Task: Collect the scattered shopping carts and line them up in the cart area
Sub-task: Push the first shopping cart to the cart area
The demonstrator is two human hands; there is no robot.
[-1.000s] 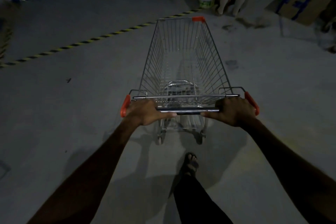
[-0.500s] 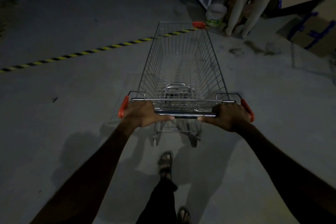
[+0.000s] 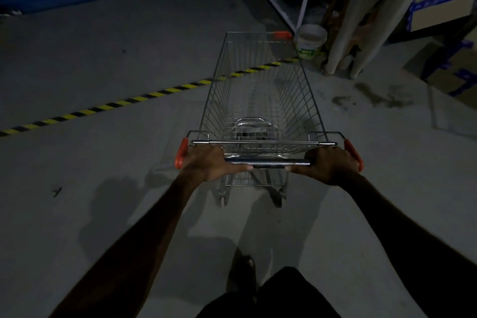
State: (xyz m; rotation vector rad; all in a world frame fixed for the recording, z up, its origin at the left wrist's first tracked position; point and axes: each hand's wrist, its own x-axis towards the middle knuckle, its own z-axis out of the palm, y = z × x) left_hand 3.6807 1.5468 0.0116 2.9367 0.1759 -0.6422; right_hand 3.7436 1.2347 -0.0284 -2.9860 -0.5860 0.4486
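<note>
Striped floor tape (image 3: 108,106) now crossing under the basket, nearer than half a second ago; left hand (image 3: 206,164) curled round the handle bar (image 3: 268,162) of the shopping cart (image 3: 260,100), right hand (image 3: 331,164) gripping likewise; white bucket (image 3: 309,41) closer, just beside the cart's front corner

Reaching forward with both arms nearly straight, bare forearms converging from the lower corners of the view. Gripping the bar (image 3: 268,162) with the left hand (image 3: 210,164) at its left end, knuckles up, fingers curling over the far side, thumb pointing inward along the near side. Gripping the same bar with the right hand (image 3: 331,164) at its right end in a mirrored hold, thumb tip pointing inward. Keeping both wrists roughly level and in line with the forearms. Stepping with one sandalled foot (image 3: 244,273) forward, a dark-clad leg (image 3: 278,294) showing just below.
</note>
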